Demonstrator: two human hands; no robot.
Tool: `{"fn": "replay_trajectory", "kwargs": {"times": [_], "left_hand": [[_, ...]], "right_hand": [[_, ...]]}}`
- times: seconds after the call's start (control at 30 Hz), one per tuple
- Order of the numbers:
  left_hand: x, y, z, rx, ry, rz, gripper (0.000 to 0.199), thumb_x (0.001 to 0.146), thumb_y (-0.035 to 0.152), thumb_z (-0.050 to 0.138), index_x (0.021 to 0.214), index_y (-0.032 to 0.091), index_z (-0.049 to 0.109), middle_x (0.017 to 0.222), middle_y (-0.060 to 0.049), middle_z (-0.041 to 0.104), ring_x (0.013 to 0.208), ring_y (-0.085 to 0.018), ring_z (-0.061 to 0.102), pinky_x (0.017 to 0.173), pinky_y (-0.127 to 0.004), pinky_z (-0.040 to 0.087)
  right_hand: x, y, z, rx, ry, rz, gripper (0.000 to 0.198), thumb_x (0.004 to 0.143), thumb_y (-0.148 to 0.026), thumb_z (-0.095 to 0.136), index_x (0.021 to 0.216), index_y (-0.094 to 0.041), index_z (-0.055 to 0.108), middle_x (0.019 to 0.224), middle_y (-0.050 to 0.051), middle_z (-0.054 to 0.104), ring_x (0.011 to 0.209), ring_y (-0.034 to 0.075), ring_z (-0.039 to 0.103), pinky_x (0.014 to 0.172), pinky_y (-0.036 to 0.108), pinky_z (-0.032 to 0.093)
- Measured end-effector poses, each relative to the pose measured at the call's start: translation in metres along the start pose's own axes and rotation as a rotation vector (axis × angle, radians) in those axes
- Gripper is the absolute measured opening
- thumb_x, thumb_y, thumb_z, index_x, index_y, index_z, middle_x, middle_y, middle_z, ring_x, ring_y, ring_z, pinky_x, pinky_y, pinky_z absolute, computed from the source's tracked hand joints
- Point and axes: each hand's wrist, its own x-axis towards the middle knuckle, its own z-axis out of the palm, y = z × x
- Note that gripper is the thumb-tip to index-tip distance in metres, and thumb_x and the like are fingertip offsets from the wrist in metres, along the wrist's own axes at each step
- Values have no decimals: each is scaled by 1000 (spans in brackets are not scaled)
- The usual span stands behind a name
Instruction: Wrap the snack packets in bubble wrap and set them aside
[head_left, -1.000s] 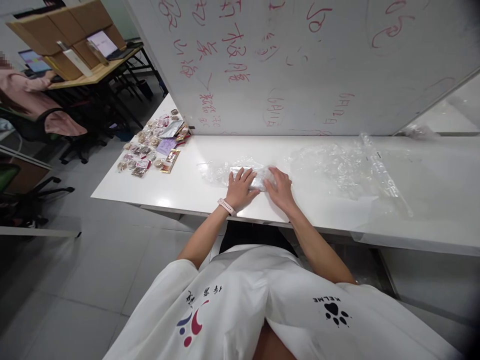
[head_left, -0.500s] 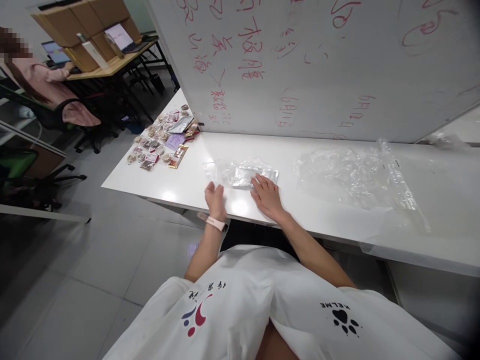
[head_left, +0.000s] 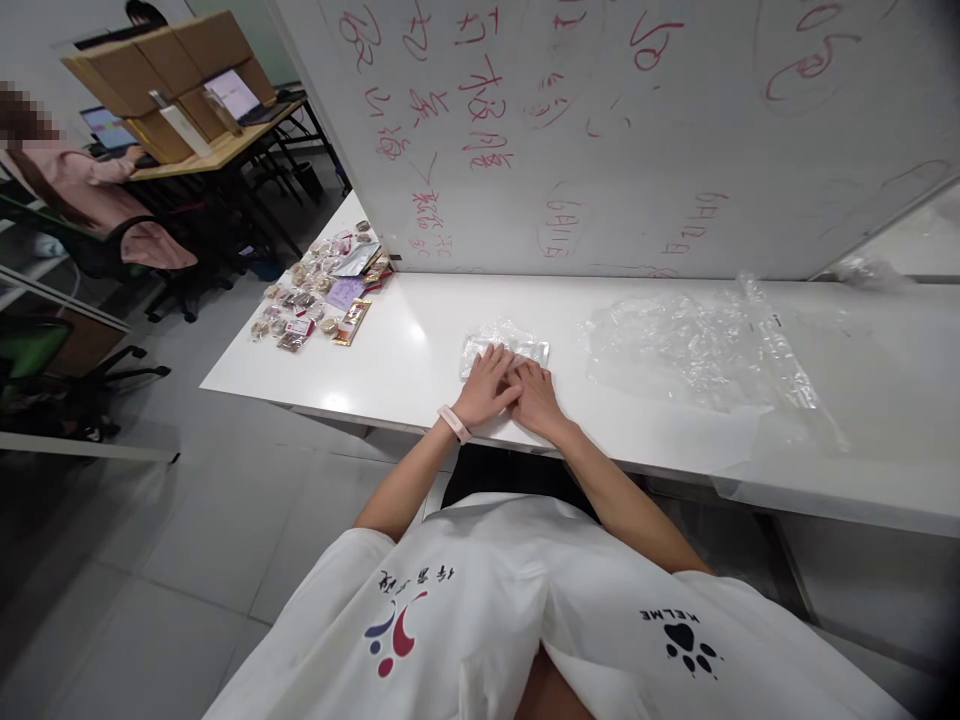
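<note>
- silver packet (head_left: 532, 351) lies flat on the white table (head_left: 420, 390), close to the front edge and directly before the person; thin clear plastic (head_left: 504, 328) shows along its far side.
- left hand (head_left: 484, 388) is open, with fingers stretched and laid over the left and middle part of the packet; its thumb points toward the other hand, and a pale pink wristband (head_left: 454, 424) is on the wrist.
- right hand (head_left: 535, 398) is just beside it, with fingertips on the near right part of the packet; because its fingers are partly covered, i cannot tell whether it grips.
- crumpled clear plastic film (head_left: 675, 350) is spread on the table to the right, apart from both hands.
- small wrapped packets (head_left: 298, 300) are gathered at the left end, with a purple packet (head_left: 345, 293) among them.
- whiteboard (head_left: 600, 150) with red handwriting stands upright behind the packet.
</note>
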Motion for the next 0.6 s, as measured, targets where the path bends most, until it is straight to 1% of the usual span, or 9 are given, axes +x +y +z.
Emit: {"fn": "replay_trajectory", "kwargs": {"times": [0.03,0.1,0.17,0.27,0.33,0.37,0.5,0.6], "left_hand": [[-5,-2,2,131,-61,78,62,96,40,47,152,19,33,164,-13,24,154,-26,10,125,-50,16],[-11,-8,-1,300,-129,182,65,95,30,43,156,17,24,165,-12,20,155,-24,8,125,-48,14],[-10,-15,-8,405,-165,234,70,90,17,43,157,17,21,164,-11,23,154,-22,12,125,-47,16],[-1,-18,-15,519,-145,254,72,85,6,39,155,19,26,160,-10,33,152,-22,24,125,-53,13],[8,-17,-13,563,-111,242,68,86,3,35,153,19,32,157,-10,40,149,-23,30,124,-57,11],[12,-17,-12,576,-98,235,66,87,3,34,152,18,34,156,-10,42,149,-23,32,124,-58,12],[21,-18,-5,580,-81,235,60,90,6,34,150,13,36,155,-13,43,148,-24,33,123,-50,22],[24,-19,-8,556,-107,253,62,88,9,42,150,14,36,155,-15,42,148,-25,32,121,-48,26]], "right_hand": [[1,5,-1,20,-9,-13,48,90,-22,46,137,-18,56,147,13,49,136,34,36,105,50,36],[2,18,-6,85,-35,-63,48,89,-20,44,135,-21,59,144,12,53,135,32,39,105,51,37],[2,32,-12,146,-77,-115,52,87,-18,44,136,-25,59,146,8,52,138,29,38,108,52,35],[4,44,-20,141,-130,-135,63,82,-13,44,141,-28,54,152,5,46,145,27,31,113,54,27],[6,44,-22,87,-129,-112,63,83,-13,42,144,-26,51,154,7,44,148,29,27,113,55,27],[7,43,-22,56,-118,-101,62,84,-13,41,144,-24,50,154,8,44,148,29,27,112,55,29],[9,35,-21,-70,-66,-106,55,92,-18,36,146,-19,46,151,14,46,146,30,31,109,54,36],[11,33,-24,-136,-119,-138,57,91,-17,37,149,-18,40,152,15,43,146,32,30,109,55,36]]}}
